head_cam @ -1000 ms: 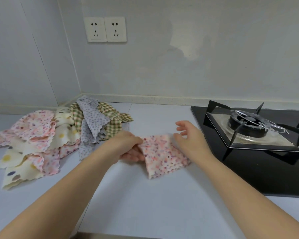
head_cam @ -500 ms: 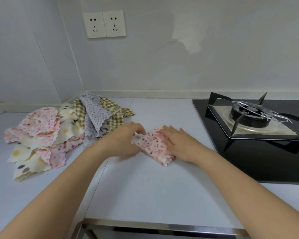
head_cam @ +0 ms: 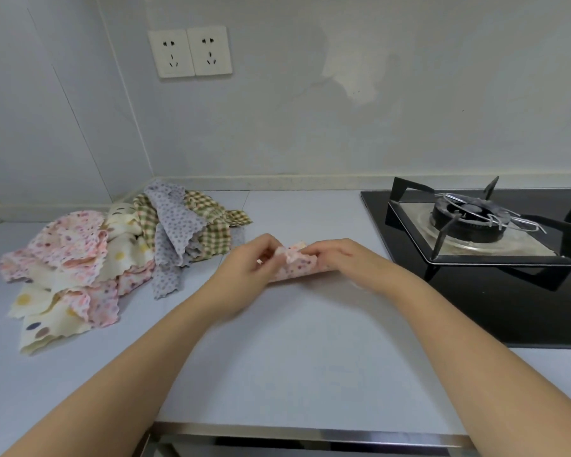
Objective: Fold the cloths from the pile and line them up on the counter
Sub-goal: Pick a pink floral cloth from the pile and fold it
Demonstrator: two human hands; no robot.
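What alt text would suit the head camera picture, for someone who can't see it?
A person's left hand and right hand pinch a small pink floral cloth, folding it on a pale counter. A pile of loose patterned cloths lies to the left, a black gas stove to the right.

a home kitchen, going by the black glass gas hob with its burner and pan support set into a pale counter, a double wall socket on a plain grey-white wall with a patched spot, a low upstand along the back edge, and a heap of patterned kitchen cloths in the corner
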